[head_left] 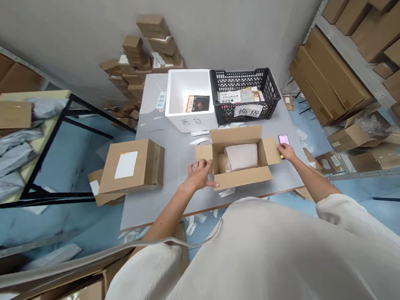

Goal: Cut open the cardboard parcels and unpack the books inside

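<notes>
An open cardboard box (235, 179) stands on the table in front of me, its flaps folded outward. Inside lies a pale wrapped bundle (242, 157). My left hand (199, 174) rests at the box's left front corner, fingers apart, its thumb by the front flap. At the outer edge of the right flap (270, 151), my right hand (285, 151) has its fingers closed on the cardboard. A small yellow thing (282, 156) shows beneath those fingers; its kind is unclear. Just behind that hand lies a phone (283, 139) with a lit screen.
A white foam bin (192, 122) and a black plastic crate (222, 113), both holding books, stand at the table's (149, 209) back. A closed carton (127, 167) overhangs its left edge. Shelves of boxes (336, 81) flank the right; parcels (4, 151) lie on a left rack.
</notes>
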Available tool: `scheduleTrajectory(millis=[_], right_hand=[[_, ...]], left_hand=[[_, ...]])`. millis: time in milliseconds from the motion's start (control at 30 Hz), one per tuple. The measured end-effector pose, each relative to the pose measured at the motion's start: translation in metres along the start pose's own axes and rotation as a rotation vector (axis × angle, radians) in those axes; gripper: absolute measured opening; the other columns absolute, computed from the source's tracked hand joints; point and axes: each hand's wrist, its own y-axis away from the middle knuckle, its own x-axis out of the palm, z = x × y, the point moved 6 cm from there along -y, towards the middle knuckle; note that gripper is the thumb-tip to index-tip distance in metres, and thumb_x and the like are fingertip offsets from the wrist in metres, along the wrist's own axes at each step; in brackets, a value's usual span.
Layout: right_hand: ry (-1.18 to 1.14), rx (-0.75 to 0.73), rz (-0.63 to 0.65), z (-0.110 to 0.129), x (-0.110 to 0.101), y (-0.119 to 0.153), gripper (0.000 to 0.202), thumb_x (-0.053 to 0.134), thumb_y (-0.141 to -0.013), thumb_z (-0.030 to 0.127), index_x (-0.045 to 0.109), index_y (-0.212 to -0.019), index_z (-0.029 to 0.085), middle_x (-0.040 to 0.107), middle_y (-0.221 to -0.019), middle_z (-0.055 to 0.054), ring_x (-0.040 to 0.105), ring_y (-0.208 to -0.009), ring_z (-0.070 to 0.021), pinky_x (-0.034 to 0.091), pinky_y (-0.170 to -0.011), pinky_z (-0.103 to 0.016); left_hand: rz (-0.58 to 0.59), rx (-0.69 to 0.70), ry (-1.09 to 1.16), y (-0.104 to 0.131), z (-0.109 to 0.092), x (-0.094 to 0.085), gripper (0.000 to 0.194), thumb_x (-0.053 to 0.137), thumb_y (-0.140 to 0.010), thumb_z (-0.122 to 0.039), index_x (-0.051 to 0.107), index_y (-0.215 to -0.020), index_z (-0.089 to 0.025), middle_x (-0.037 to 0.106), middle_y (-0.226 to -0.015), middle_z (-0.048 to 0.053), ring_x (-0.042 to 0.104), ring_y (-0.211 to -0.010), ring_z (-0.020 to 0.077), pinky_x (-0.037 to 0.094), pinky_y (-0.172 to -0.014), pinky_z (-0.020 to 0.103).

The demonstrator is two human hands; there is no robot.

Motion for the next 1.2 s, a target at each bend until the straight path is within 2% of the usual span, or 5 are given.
scheduleTrajectory(millis=[367, 600, 900, 1067, 1200], right_hand=[[0.085, -0.321, -0.076, 0.055, -0.024, -0.004, 0.054, 0.069, -0.09, 0.052, 0.074, -0.133, 0.022, 0.077, -0.14, -0.018, 0.076, -0.11, -0.0321, 0.063, -0.106, -0.055], [0.216, -0.617, -0.097, 0.144, -0.02, 0.024, 0.047, 0.057, -0.102, 0.04, 0.073, -0.142, 0.022, 0.072, -0.149, -0.017, 0.068, -0.132, -0.0355, 0.053, -0.123, -0.057], [0.799, -0.822, 0.599, 0.211, 0.104, 0.058, 0.042, 0.059, -0.105, 0.018, 0.079, -0.143, 0.018, 0.079, -0.143, -0.016, 0.076, -0.121, -0.0315, 0.058, -0.103, -0.04], [1.119, -0.848, 0.736, 0.205, 0.162, 0.061, 0.045, 0.064, -0.098, 0.009, 0.083, -0.137, 0.02, 0.082, -0.14, -0.015, 0.078, -0.123, -0.0341, 0.058, -0.099, -0.038], [1.195, -0.918, 0.766, 0.194, 0.194, 0.062, 0.039, 0.067, -0.094, 0.006, 0.085, -0.126, 0.019, 0.082, -0.137, -0.017, 0.077, -0.125, -0.0353, 0.056, -0.103, -0.04]], left_hand=[[-0.054, 0.102, 0.014, -0.052, 0.0, -0.025, 0.124, 0.075, -0.085, -0.088, 0.029, -0.186, -0.032, 0.027, -0.191, 0.019, 0.028, -0.172, 0.0513, 0.03, -0.134, 0.062], [-0.291, 0.036, 0.096, -0.071, -0.008, -0.046, 0.076, 0.046, -0.11, -0.041, 0.036, -0.184, -0.028, 0.03, -0.193, 0.013, 0.044, -0.166, 0.0454, 0.035, -0.134, 0.065], [-0.386, 0.041, 0.133, -0.075, -0.022, -0.036, 0.091, 0.048, -0.098, -0.023, 0.026, -0.186, -0.021, 0.029, -0.192, 0.018, 0.032, -0.174, 0.0426, 0.025, -0.137, 0.068], [-0.442, 0.092, 0.114, -0.073, -0.024, -0.034, 0.083, 0.049, -0.097, -0.018, 0.042, -0.18, -0.019, 0.034, -0.189, 0.019, 0.024, -0.178, 0.0403, 0.02, -0.139, 0.066], [-0.41, 0.128, 0.126, -0.073, -0.025, -0.028, 0.091, 0.049, -0.097, -0.019, 0.03, -0.186, -0.023, 0.022, -0.195, 0.013, 0.024, -0.179, 0.0392, 0.015, -0.141, 0.067]])
